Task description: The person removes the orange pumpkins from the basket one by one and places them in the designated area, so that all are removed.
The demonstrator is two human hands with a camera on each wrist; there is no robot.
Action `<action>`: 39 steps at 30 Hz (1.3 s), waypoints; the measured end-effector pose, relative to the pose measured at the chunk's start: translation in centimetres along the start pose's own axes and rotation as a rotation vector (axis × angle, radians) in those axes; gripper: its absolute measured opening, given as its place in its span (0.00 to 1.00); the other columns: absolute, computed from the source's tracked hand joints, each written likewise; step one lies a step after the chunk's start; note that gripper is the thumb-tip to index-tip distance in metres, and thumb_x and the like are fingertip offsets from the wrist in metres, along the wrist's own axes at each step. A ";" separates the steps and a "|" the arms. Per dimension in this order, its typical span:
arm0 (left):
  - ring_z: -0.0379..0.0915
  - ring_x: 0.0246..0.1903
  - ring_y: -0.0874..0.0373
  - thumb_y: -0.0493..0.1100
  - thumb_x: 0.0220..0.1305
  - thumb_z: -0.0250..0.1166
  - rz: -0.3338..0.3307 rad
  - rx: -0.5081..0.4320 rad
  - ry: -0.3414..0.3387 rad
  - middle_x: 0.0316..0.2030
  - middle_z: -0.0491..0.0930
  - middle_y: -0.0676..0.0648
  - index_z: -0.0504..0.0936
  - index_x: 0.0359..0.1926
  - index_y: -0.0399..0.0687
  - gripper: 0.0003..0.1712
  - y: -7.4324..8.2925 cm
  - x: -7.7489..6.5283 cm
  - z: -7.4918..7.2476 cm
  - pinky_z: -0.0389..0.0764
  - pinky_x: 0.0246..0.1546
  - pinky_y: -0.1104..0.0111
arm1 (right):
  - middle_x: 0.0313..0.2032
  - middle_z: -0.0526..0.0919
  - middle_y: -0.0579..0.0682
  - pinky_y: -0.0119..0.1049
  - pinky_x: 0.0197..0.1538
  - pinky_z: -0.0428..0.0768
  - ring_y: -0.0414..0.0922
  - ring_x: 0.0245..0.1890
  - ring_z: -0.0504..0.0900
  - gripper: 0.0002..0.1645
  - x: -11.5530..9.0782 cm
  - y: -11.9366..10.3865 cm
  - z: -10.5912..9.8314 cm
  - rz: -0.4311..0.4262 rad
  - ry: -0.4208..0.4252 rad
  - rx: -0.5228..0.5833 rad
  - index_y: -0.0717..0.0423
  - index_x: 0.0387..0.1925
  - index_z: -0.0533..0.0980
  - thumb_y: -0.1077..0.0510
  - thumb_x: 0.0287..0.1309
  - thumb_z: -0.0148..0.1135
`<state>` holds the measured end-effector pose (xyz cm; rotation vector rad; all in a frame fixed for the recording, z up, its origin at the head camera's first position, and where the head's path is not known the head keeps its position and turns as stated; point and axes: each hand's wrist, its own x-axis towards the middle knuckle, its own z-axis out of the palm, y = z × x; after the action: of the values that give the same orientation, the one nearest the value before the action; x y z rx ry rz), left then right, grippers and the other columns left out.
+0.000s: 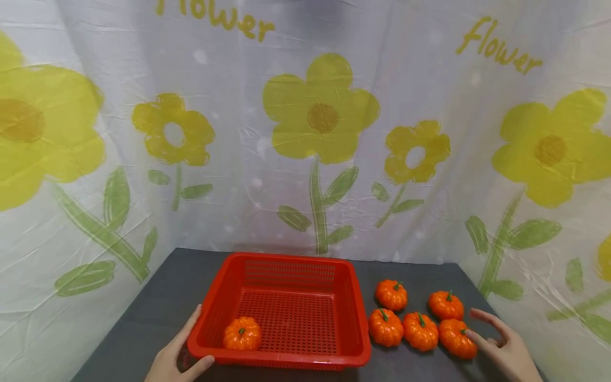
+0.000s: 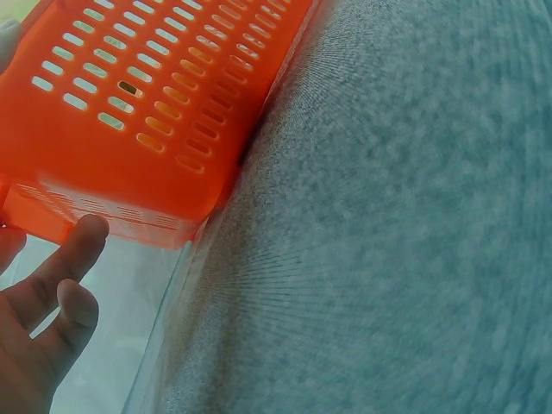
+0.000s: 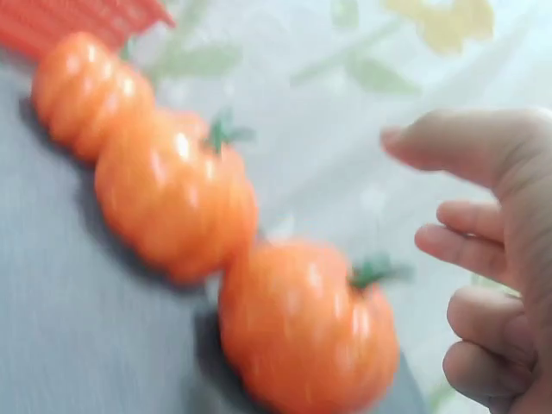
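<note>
A red plastic basket with slotted walls stands on the dark table, and one small orange pumpkin lies in its front left corner. My left hand spans that corner from outside, thumb at the front rim and a fingertip by the left rim. In the left wrist view, two relaxed fingers reach beside the slotted wall. On the right, my right hand is spread beside the front rightmost pumpkin. Its thumb overlaps that pumpkin in the head view. The right wrist view shows nothing held.
Several more orange pumpkins with green stems, among them a back right one and a front one, cluster right of the basket. The dark tabletop meets a white cloth with yellow flowers behind and at both sides.
</note>
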<state>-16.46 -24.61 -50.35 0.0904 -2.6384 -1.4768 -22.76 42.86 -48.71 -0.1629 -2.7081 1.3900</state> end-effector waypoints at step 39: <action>0.77 0.36 0.64 0.55 0.67 0.75 -0.023 -0.035 -0.017 0.79 0.62 0.34 0.52 0.86 0.54 0.56 0.1 0.0 -0.2 0.75 0.28 0.69 | 0.21 0.78 0.53 0.30 0.17 0.55 0.30 0.13 0.46 0.30 5.2 -22.8 16.4 -0.854 -0.440 0.129 0.56 0.67 0.79 0.62 0.65 0.74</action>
<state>-16.40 -24.68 -50.15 0.1055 -2.6325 -1.5364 -31.26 17.19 -39.48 1.2718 -2.4110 1.3762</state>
